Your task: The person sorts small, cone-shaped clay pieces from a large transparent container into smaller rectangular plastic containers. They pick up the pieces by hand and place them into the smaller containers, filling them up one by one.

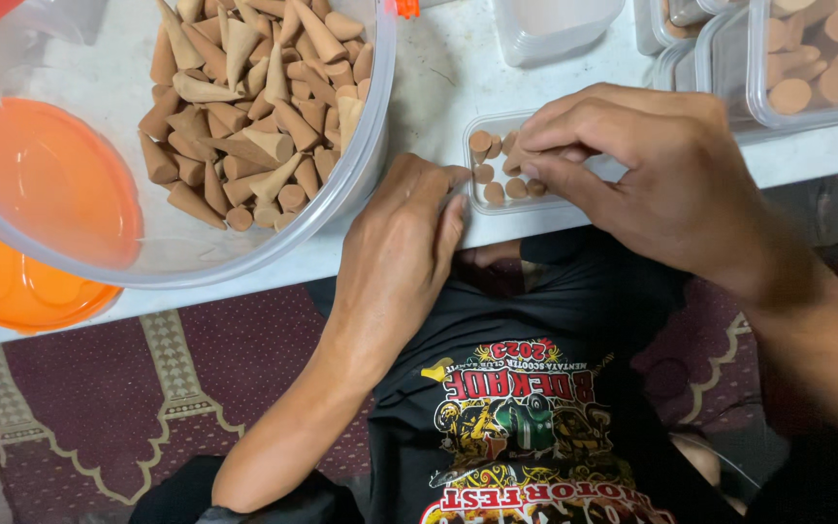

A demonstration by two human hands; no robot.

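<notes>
Both hands meet at a small clear tray [490,199] that lies at the near edge of a white table [438,78]. Left hand [402,254] rests at the tray's left end with its fingers together and its fingertips against the tray's side, steadying rather than gripping it. Right hand [632,170] hovers over the tray from the right, its fingertips pinched on a brown incense cone [516,158] just above the round cone bases [497,182] already standing in rows inside.

Left of the tray sits a large clear plastic tub [366,146], tilted, with a loose heap of tan and brown cones [244,107] lying every way inside it. Farther left of the tray, an orange lid [21,281] shows under and through the tub. Beyond the tray stands a stack of empty clear containers [555,24], and right of it are filled clear boxes [817,58] packed with cones, bases up. Nearer than the tray, below the table edge, lie a black printed shirt [526,417] and a maroon patterned rug [147,388] on the floor.
</notes>
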